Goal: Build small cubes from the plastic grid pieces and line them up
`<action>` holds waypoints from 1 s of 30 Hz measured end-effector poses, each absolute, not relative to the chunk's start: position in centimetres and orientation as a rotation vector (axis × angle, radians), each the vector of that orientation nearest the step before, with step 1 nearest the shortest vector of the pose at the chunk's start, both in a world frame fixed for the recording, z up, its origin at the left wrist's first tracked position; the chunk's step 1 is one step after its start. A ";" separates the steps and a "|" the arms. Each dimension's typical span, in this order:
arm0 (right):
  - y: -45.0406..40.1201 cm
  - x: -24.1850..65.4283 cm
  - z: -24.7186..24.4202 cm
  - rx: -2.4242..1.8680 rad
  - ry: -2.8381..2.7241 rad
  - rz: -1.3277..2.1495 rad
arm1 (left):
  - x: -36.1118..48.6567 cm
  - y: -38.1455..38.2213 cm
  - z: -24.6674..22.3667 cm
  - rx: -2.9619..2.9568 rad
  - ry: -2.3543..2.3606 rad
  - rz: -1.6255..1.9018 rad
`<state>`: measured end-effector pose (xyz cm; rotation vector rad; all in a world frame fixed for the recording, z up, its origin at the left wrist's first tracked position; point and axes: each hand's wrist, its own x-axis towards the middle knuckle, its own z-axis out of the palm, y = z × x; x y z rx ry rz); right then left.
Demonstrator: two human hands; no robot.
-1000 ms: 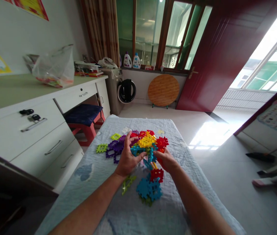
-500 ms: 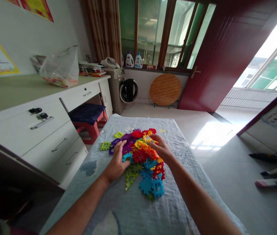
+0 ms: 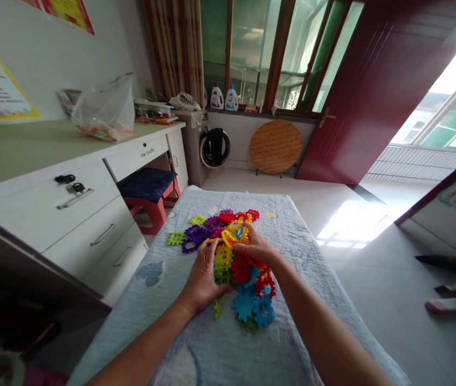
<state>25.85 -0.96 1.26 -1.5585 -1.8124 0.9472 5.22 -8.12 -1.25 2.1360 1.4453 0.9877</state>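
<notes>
A pile of colourful plastic building pieces lies on a cloth-covered table [image 3: 163,321]. My left hand [image 3: 204,281] curves round the near left side of the pile, thumb and fingers apart, against yellow and green pieces [image 3: 223,257]. My right hand [image 3: 255,246] pinches a yellow piece [image 3: 230,237] at the middle of the pile. Purple pieces [image 3: 196,234] and a light green square [image 3: 176,238] lie to the left. Red pieces [image 3: 241,269] sit between the hands, and blue pieces [image 3: 246,305] lie at the near edge.
A white desk [image 3: 79,203] with drawers stands at the left, bearing a plastic bag [image 3: 107,115]. Beside it is a stool [image 3: 147,185]. A washing machine [image 3: 193,145], a round wooden board [image 3: 276,146] and a red door [image 3: 348,96] are beyond the table.
My left hand has moved right and nearer, over the green pieces. My right hand has shifted slightly left and down. Yellow pieces now show between the hands, and the view has shifted slightly.
</notes>
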 end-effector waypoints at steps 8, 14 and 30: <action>-2.0 26.5 1.7 -1.260 -1.530 1.231 | 7.0 -6.5 0.7 2.077 1.383 1.276; -2.1 25.1 3.2 -0.951 -1.317 1.330 | 8.7 -3.1 2.5 2.042 1.316 1.489; 7.5 24.7 6.3 -1.690 -2.004 0.651 | -1.0 0.6 2.3 2.083 1.515 1.035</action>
